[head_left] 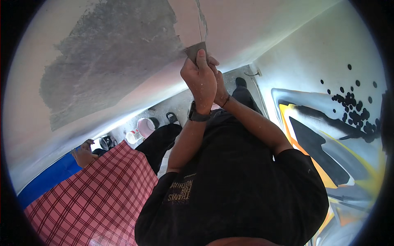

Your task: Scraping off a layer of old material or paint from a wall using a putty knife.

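Note:
My left hand [200,84], with a watch on its wrist, is closed on a flat grey scraper [195,51], the thumb pressed along its face. The scraper's edge meets the pink wall [234,30] at the lower end of a narrow grey crack [202,24]. Close against the left hand, and partly behind it, is my right hand [221,87], wearing a thin dark band. Its fingers look curled; the left hand hides what they hold. Left of the scraper, a broad rough grey patch [111,61] covers the wall.
At left a person in a red checked shirt [98,188] has a hand [84,156] near the wall, beside something blue [51,176]. A pinkish bucket [145,127] and a white tub [132,136] stand on the floor. A painted wall [344,135] rises at right.

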`<state>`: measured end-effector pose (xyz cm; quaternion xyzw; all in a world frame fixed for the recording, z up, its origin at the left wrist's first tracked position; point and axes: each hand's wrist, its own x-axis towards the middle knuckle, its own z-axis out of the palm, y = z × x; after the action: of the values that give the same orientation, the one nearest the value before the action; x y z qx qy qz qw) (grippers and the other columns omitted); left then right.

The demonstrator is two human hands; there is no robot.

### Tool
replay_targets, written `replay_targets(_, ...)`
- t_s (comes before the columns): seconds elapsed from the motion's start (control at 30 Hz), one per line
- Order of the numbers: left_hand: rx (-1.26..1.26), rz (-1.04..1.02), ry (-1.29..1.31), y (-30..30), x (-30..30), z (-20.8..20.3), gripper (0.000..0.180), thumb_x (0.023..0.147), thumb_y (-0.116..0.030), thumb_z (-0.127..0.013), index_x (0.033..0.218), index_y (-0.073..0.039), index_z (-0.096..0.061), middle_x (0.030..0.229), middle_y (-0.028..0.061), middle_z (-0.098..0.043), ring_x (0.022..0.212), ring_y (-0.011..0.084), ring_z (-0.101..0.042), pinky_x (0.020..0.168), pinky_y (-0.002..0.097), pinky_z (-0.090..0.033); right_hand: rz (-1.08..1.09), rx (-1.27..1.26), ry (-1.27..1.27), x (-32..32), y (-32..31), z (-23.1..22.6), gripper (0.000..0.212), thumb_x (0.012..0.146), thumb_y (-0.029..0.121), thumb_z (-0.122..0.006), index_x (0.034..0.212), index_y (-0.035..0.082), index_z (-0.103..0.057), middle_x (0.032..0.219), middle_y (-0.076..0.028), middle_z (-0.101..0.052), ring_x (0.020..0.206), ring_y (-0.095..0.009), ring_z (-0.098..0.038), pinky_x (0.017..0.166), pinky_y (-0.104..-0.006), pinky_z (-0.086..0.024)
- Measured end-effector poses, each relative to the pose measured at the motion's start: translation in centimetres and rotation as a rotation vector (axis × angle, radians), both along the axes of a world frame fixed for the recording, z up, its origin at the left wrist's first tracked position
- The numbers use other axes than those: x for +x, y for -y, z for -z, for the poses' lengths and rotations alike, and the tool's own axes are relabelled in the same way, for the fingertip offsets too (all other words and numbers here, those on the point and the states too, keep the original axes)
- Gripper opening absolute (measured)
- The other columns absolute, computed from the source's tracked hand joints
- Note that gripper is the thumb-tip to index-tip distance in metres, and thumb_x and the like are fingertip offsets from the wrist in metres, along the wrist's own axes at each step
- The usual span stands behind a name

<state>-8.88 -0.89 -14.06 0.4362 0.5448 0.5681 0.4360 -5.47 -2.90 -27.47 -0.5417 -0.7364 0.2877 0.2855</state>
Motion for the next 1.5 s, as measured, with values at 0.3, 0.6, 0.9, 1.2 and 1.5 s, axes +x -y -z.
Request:
replay_targets(0.3,0.015,-0.026,-0.007,0.9,-0.2,0.1,0.036,0.105,-0.020,-0.050,0.077,0.001,-0.057,0.065,0.0084,-0.064,0.048,0.0105,-0.052,0.047,0.0242,-0.038,0.010,-0.090,-0.270,-0.1,0.7,-0.1,0.022,0.086,0.021,-0.066,0.100,0.005,-0.059,0.084,-0.005,-0.064,0.088,-0.021,-0.063,0.069,-0.0372,-0.046)
replay_targets(0.6,-0.010,-0.027,-0.011,1.8,0.1,1.0,0.036,0.105,-0.020,-0.051,0.077,0.001,-0.059,0.067,0.0090,-0.066,0.049,0.0112,-0.055,0.047,0.0240,-0.039,0.106,-0.318,-1.099,0.8,2.0,-2.3,0.034,0.088,0.017,-0.067,0.115,0.000,-0.056,0.093,-0.005,-0.063,0.091,-0.018,-0.063,0.074,-0.0343,-0.051)
replay_targets(0.9,-0.074,0.007,0.069,1.8,-1.1,-0.9,0.031,0.104,-0.017,-0.052,0.086,0.005,-0.064,0.077,0.0130,-0.071,0.061,0.0171,-0.067,0.052,0.0257,-0.048,0.061,-0.109,-0.629,1.3,2.6,-5.3,0.018,0.089,0.012,-0.063,0.083,-0.005,-0.061,0.081,-0.014,-0.066,0.079,-0.008,-0.058,0.065,-0.0322,-0.048)
replay_targets(1.2,0.036,-0.135,0.191,0.1,-1.5,-0.9,0.019,0.097,-0.005,-0.061,0.086,0.011,-0.062,0.082,0.0201,-0.072,0.075,0.0253,-0.074,0.071,0.0338,-0.063,0.141,-0.243,-0.684,0.3,0.6,-6.0,0.023,0.086,0.013,-0.065,0.074,-0.006,-0.060,0.067,-0.022,-0.064,0.069,-0.007,-0.057,0.056,-0.0349,-0.047)
replay_targets(1.5,0.004,-0.062,0.038,0.2,-1.3,-1.4,0.019,0.097,-0.006,-0.062,0.094,0.013,-0.064,0.086,0.0200,-0.073,0.076,0.0245,-0.074,0.070,0.0334,-0.063,0.139,-0.136,-0.672,0.0,0.6,-5.2,0.020,0.081,0.011,-0.070,0.071,-0.005,-0.062,0.068,-0.017,-0.068,0.067,-0.008,-0.061,0.055,-0.0319,-0.047)
